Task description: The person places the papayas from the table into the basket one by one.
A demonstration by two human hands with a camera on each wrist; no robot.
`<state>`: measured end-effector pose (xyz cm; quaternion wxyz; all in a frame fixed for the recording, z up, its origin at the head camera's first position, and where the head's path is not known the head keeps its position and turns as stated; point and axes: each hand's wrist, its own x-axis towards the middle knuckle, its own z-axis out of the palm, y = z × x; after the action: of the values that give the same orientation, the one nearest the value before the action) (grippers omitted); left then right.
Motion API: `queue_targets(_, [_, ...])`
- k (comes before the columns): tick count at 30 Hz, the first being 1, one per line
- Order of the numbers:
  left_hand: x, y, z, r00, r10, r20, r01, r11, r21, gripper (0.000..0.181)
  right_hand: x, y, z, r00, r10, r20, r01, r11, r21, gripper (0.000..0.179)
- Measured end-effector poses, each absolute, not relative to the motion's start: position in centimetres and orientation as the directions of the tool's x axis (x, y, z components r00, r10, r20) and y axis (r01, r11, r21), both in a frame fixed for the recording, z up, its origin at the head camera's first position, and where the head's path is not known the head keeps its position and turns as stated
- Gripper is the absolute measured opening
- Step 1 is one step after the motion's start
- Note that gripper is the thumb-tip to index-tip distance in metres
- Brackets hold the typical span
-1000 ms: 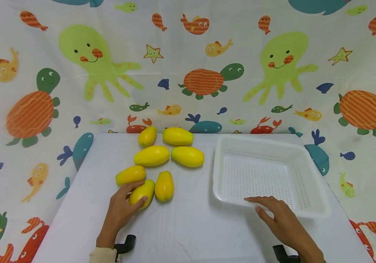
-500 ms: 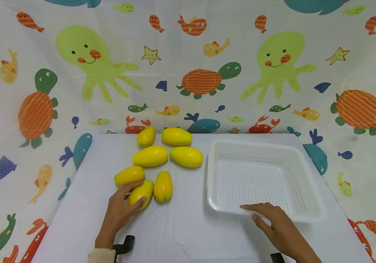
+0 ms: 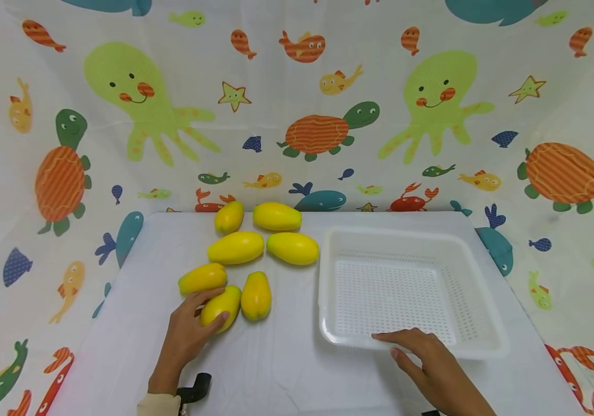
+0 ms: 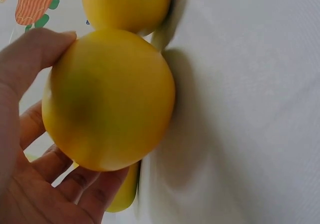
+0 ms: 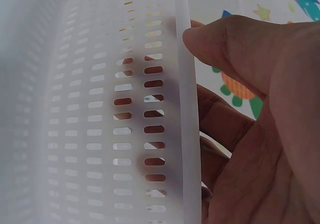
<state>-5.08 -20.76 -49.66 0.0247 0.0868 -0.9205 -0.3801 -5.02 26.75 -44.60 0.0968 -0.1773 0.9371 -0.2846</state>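
Note:
In the head view, my left hand [image 3: 189, 329] holds a yellow papaya [image 3: 222, 309] at the near left of the white table. The left wrist view shows the thumb on one side of this papaya [image 4: 112, 101] and the fingers spread along the other; it sits close to the table. My right hand [image 3: 432, 364] is at the near rim of a white perforated basket [image 3: 326, 289]. In the right wrist view the thumb lies at the basket's rim [image 5: 189, 134], with the fingers behind the wall, partly visible through its slots. Nothing lies inside the basket.
Several more yellow papayas lie left of the basket: one [image 3: 256, 296] just right of the held papaya, another [image 3: 203, 279] behind it, and others [image 3: 293, 248] farther back. A curtain [image 3: 255, 115] printed with sea animals hangs behind the table [image 3: 297, 370].
The basket has slid left and closer to me, with my right hand moving along at its rim. My left hand has stayed on the same papaya.

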Motion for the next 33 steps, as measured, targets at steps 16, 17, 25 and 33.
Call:
queue_targets(16, [-5.0, -20.9, -50.0, -0.984, -0.178, 0.0, -0.125, 0.688, 0.715, 0.053, -4.1, 25.9, -44.7, -0.872, -0.488, -0.023, -0.399, 0.739, -0.542, 0.041])
queue_targets(17, [-5.0, -20.9, -50.0, -0.984, -0.177, 0.001, -0.123, 0.69, 0.713, 0.053, -4.0, 25.9, -44.6, -0.872, -0.488, -0.037, -0.391, 0.739, -0.548, 0.039])
queue_targets(25, [-4.9, -20.9, -49.9, -0.986, -0.164, 0.028, -0.095, 0.694, 0.714, 0.052, -3.6, 25.4, -44.0, -0.868, -0.468, -0.166, -0.288, 0.746, -0.6, 0.032])
queue_targets(33, [-4.8, -21.0, -49.8, -0.987, -0.161, 0.024, -0.093, 0.679, 0.728, 0.052, -3.5, 25.0, -43.8, -0.841, -0.519, -0.15, -0.354, 0.738, -0.575, 0.033])
